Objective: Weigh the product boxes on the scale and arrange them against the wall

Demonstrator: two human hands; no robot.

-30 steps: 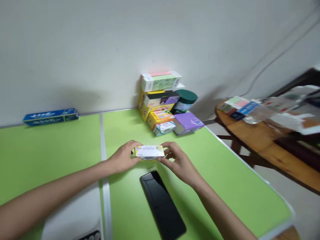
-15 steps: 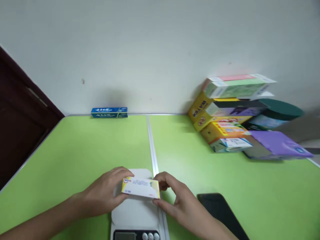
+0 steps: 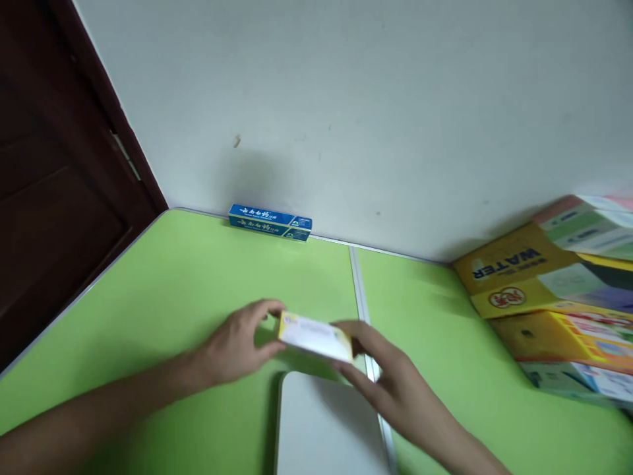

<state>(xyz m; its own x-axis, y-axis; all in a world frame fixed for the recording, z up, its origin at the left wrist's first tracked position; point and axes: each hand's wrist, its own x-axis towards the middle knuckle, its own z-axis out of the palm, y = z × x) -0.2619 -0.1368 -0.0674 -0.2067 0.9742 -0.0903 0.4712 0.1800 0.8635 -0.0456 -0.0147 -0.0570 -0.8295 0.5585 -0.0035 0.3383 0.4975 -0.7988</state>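
A small white and yellow box (image 3: 316,335) is held between both hands above the green table. My left hand (image 3: 242,343) pinches its left end with thumb and fingers. On the right end, my right hand (image 3: 386,366) grips it the same way. Motion blurs the print on the box. Just below and nearer to me lies the white kitchen scale (image 3: 326,422), with only its plate showing and its front cut off by the frame's bottom edge.
A blue toothpaste box (image 3: 270,222) lies at the table's back edge by the wall. Stacked cartons, among them a yellow WATER carton (image 3: 509,264), stand at the right. A metal seam (image 3: 360,287) crosses the green table (image 3: 198,264). A dark door (image 3: 59,165) is at the left.
Both hands have carried the small box off the scale's plate toward the table's back. The view has swung left and tilted, so the cartons sit farther right and the black phone is out of frame.
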